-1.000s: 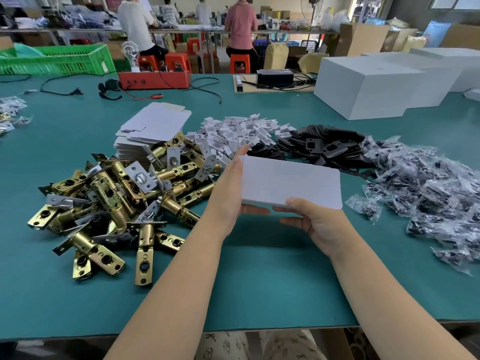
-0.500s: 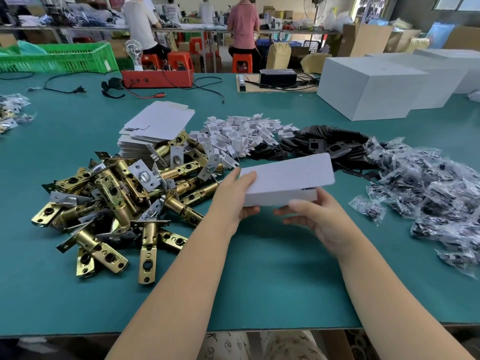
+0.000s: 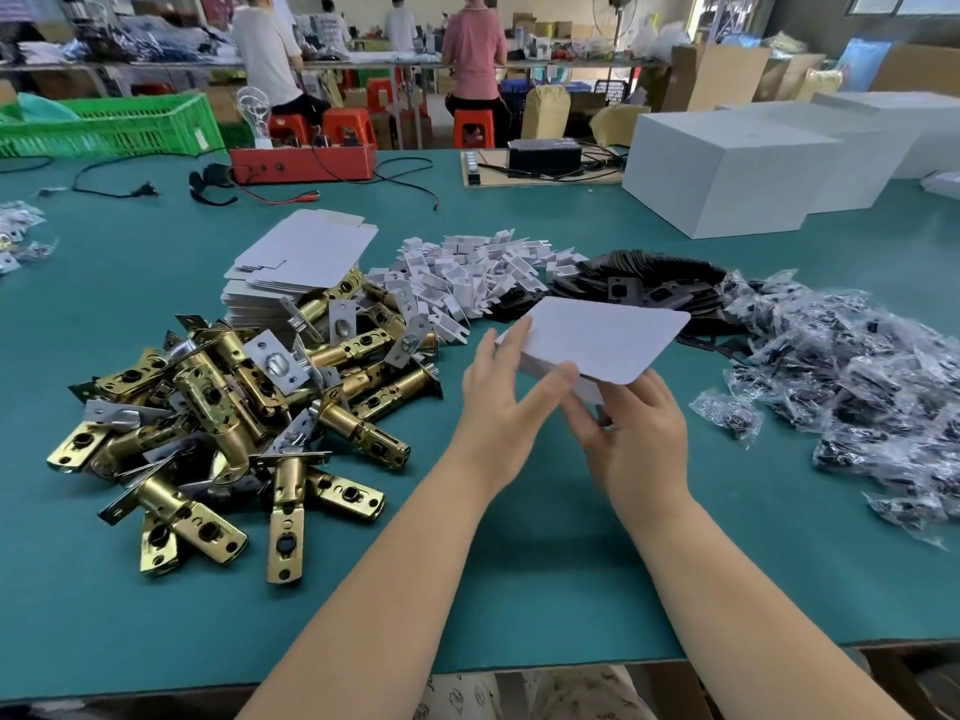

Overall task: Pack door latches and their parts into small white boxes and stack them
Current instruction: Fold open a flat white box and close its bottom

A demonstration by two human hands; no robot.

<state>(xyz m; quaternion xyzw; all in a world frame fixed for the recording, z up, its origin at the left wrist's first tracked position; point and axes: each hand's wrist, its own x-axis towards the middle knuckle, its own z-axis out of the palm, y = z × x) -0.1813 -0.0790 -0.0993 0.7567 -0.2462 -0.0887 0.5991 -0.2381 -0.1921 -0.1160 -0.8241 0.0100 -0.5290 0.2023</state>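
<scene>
A small white box (image 3: 608, 337) hangs tilted above the green table (image 3: 519, 537), held between both hands. My left hand (image 3: 501, 402) touches its left end with straight fingers, thumb under the near edge. My right hand (image 3: 634, 433) grips the box from below at its near corner. A heap of brass door latches (image 3: 223, 407) lies to the left. Behind it stands a stack of flat white box blanks (image 3: 301, 257). White plastic parts (image 3: 467, 275), black strike plates (image 3: 644, 285) and bagged screws (image 3: 852, 376) lie in a row toward the right.
Large white cartons (image 3: 727, 168) stand at the back right. A red device with cables (image 3: 304, 161) and a green crate (image 3: 104, 124) sit at the far edge. People work at benches beyond. More bagged parts (image 3: 21, 231) lie at far left.
The white box has turned from facing me flat to a tilted, nearly level pose and moved slightly right. My left fingers have straightened along its end; my right hand has shifted under the near corner.
</scene>
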